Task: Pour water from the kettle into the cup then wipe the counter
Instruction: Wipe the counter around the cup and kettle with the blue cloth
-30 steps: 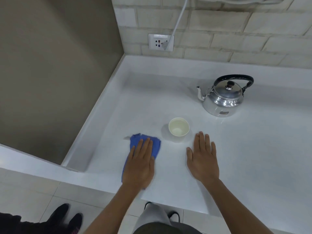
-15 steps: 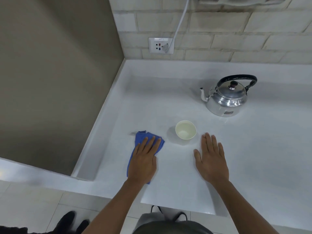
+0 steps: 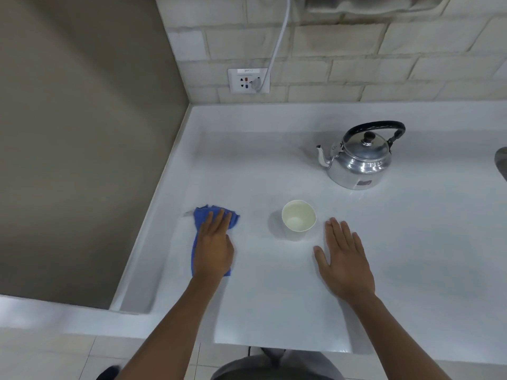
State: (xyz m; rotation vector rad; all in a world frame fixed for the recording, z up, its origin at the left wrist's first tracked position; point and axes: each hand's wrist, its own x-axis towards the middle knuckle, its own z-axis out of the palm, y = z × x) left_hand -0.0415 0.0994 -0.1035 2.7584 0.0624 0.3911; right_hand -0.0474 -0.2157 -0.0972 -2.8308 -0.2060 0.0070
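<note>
A shiny metal kettle (image 3: 358,160) with a black handle stands at the back right of the white counter (image 3: 274,303), spout pointing left. A pale paper cup (image 3: 298,220) stands upright in the middle, in front of the kettle. My left hand (image 3: 215,246) lies flat on a blue cloth (image 3: 201,215) to the cup's left, fingers pressed on it. My right hand (image 3: 344,259) rests flat on the bare counter just right of the cup, fingers apart, holding nothing.
A tan wall (image 3: 82,133) borders the counter on the left, a tiled wall (image 3: 356,56) at the back. A wall socket (image 3: 248,80) with a white cable plugged in sits above the back corner. A dark rounded object (image 3: 502,163) shows at the right edge.
The view has shifted, so the objects sit lower and further right in the frame. My left hand slid a little left on the cloth, away from the cup. The right hand stays flat.
</note>
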